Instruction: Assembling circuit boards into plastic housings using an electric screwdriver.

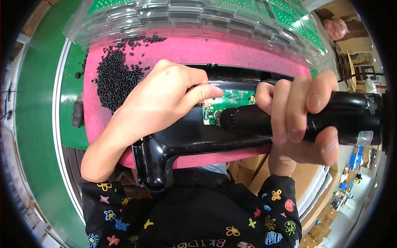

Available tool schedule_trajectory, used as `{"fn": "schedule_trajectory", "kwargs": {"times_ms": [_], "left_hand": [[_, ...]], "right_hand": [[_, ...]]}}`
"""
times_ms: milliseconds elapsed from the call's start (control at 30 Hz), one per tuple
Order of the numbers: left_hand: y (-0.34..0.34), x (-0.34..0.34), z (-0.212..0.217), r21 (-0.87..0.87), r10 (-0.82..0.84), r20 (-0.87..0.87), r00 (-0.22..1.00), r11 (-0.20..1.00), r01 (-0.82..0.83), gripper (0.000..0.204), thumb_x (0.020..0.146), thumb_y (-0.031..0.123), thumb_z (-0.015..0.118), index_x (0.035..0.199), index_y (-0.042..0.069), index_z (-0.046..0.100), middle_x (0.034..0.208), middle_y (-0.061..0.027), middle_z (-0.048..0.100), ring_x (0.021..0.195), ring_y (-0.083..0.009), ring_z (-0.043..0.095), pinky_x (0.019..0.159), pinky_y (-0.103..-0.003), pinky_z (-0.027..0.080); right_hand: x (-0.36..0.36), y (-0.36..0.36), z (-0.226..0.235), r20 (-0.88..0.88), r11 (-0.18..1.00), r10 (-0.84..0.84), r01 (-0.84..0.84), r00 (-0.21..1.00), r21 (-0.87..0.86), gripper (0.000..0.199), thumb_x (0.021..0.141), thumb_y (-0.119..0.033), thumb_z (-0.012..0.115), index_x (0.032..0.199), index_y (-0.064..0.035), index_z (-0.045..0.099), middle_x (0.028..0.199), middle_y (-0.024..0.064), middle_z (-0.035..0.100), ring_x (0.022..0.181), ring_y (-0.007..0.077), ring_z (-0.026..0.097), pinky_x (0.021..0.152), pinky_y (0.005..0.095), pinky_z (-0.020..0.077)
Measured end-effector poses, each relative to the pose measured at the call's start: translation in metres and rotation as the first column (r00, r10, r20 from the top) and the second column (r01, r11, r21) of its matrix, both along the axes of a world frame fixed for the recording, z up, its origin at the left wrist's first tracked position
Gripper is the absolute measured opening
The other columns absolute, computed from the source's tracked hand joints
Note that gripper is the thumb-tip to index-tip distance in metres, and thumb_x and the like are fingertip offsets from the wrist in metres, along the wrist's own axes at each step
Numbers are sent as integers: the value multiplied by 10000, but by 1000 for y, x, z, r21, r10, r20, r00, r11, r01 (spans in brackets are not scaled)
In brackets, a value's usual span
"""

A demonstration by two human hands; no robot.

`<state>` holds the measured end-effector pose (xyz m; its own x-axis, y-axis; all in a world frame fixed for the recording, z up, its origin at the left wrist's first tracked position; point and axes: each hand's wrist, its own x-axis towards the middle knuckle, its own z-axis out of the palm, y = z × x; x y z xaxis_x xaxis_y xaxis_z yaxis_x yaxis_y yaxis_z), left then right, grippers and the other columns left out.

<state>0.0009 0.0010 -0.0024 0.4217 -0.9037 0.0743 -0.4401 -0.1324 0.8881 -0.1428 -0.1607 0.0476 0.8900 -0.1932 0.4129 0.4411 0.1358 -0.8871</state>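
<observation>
Black glossy plastic housing [194,138] lies across a pink foam mat [198,51] right in front of the person, its long body running left to right and a rounded stub end [151,169] hanging over the mat's near edge toward the torso. A small green circuit board [226,101] sits inside the housing's open top, near its middle. The left hand [159,97] rests on the housing from the left, fingers curled down, with the thumb stretched toward the board's left edge; it presses on the housing rather than closing round anything. The right hand [300,118] is wrapped tightly around a thick black electric screwdriver [297,118], which lies almost level, its knurled nose [227,118] pointing left and meeting the lower part of the board. The bit itself is too small to make out. A heap of small black screws [115,74] lies spread on the mat's far left corner, just beyond the left hand. Beyond the mat stand clear plastic trays [165,18] holding more green boards [289,16]. The mat rests on a green table top [35,124]. Brown cardboard boxes [256,171] show below the right forearm.
</observation>
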Motion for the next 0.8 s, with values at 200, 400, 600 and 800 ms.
{"fn": "schedule_trajectory", "kwargs": {"times_ms": [200, 400, 600, 800], "left_hand": [[1, -2, -2, -7, 25, 157, 987, 1000, -24, 366, 940, 149, 631, 663, -42, 487, 565, -170, 449, 502, -321, 406, 502, -395, 367], [1, 0, -13, -129, 9, 179, 984, 992, 15, 170, 891, 115, 654, 815, -25, 597, 697, -162, 592, 620, -353, 574, 560, -402, 446], [7, 0, -18, -177, -32, 265, 964, 981, 82, 108, 845, 96, 670, 886, -1, 647, 811, -149, 667, 766, -366, 656, 655, -442, 514], [8, -2, -11, -108, -68, 292, 954, 989, 103, 128, 804, 92, 700, 881, 8, 640, 822, -134, 668, 789, -355, 660, 661, -437, 515]], "right_hand": [[-2, 24, 0, -74, 998, -47, 50, 996, 34, 354, 844, -303, 736, 1006, -128, 474, 677, -41, 525, 548, 102, 503, 669, 319, 352], [8, 30, 3, -118, 987, 148, -154, 982, -40, 430, 815, -333, 794, 989, -118, 464, 659, -42, 513, 528, 103, 485, 640, 305, 347], [21, 26, 0, -104, 972, 229, -233, 968, -28, 418, 804, -329, 809, 963, -113, 489, 623, -53, 509, 495, 92, 485, 579, 294, 331], [16, 24, 1, -77, 969, 230, -235, 970, -72, 440, 798, -338, 821, 988, -113, 493, 630, -51, 539, 489, 103, 506, 589, 302, 349]]}}
